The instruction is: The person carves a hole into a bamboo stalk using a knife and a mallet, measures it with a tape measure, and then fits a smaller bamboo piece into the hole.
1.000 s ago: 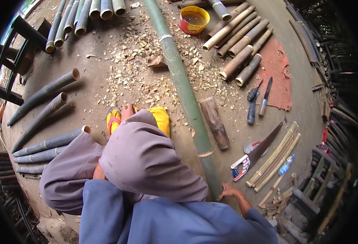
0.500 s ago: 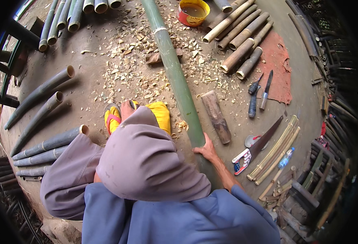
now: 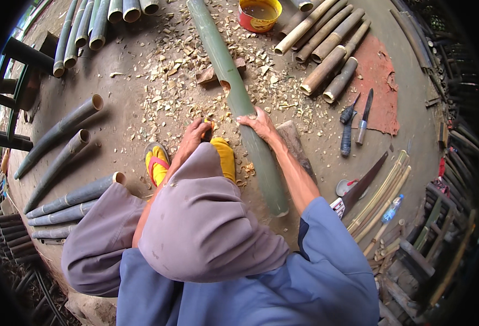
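Observation:
A long green bamboo pole (image 3: 257, 157) slants across the ground in front of me, with a dark-edged notch (image 3: 226, 85) cut in its side. My right hand (image 3: 258, 125) is closed around the pole below that notch. Beyond my raised knee, my left hand (image 3: 194, 132) is closed on a small orange-and-black thing (image 3: 209, 130), whose kind is unclear. Yellow socks (image 3: 227, 158) and a sandal strap show beside it. Under the pole lies a short wood block (image 3: 208, 75); another wooden slab (image 3: 296, 146) is partly hidden by my right forearm.
Pale chips (image 3: 179, 81) litter the ground. At right lie a knife (image 3: 365, 117), another dark-handled tool (image 3: 346, 133), a handsaw (image 3: 362, 185) and bamboo strips (image 3: 381, 198). Cut bamboo tubes (image 3: 332, 38) lie near a red-and-yellow bucket (image 3: 258, 15); more tubes (image 3: 60, 127) are at left.
My right hand has moved forward along the pole. The pole's near end and its notch now show, while its pale ring is gone from sight. My left hand has come further into view.

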Available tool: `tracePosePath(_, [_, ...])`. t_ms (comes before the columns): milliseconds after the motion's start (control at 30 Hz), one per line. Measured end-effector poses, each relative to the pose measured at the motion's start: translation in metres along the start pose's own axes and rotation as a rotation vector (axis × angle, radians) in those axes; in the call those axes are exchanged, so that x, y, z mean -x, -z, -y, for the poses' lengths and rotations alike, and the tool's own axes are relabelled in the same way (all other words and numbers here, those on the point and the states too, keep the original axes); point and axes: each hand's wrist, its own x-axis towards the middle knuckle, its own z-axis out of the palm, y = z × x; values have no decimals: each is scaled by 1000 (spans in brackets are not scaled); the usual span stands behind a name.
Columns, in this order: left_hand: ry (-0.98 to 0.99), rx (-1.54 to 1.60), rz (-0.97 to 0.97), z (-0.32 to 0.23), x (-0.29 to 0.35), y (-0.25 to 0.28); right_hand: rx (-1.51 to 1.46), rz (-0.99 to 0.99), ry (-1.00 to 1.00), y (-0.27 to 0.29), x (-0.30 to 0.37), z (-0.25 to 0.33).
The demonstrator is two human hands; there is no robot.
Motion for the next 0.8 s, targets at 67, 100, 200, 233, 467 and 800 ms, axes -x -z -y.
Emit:
tracePosePath(67, [83, 74, 141, -21, -11, -20, 225, -316, 141, 7, 8, -7])
tracePosePath(100, [117, 78, 201, -33, -12, -27, 430, -559, 387, 4, 13, -9])
tracePosePath(200, [121, 29, 240, -45, 1, -29, 41, -327, 290, -27, 65, 29])
tracePosePath(233, [4, -27, 345, -55, -2, -40, -18, -295, 288, -25, 87, 22])
tracePosePath(467, [-227, -511, 880, -84, 4, -74, -503, -91, 2, -2, 212, -21])
tracePosePath(800, [-305, -1007, 512, -74, -78, -11, -730, -643, -598, -22, 333, -113])
